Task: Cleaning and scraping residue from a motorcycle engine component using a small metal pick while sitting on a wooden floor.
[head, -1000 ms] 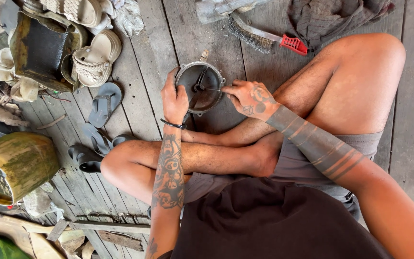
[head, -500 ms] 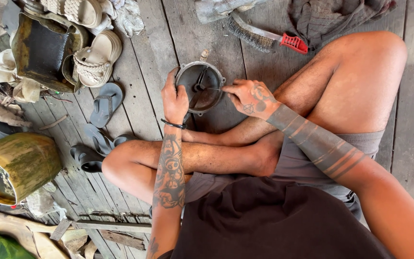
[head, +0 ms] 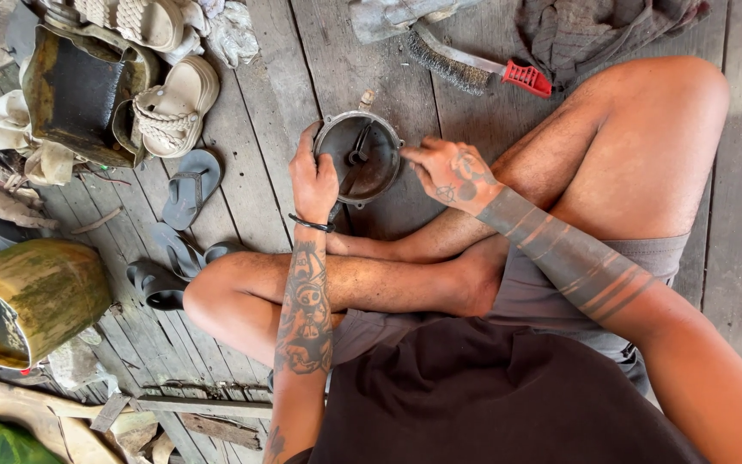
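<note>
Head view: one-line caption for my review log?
Seated cross-legged on wooden planks, left hand and right hand grip a round metal part; wire brush beyond.

Both hands, left hand (head: 313,180) and right hand (head: 450,172), on round metal part (head: 359,156).

Floor: weathered grey wooden planks (head: 285,103), gaps between boards. Daylight, brightest at 3 o'clock. Sandals (head: 169,107) at 10 o'clock; wire brush (head: 474,69) at 12; yellowed container (head: 32,301) at 8.
</note>
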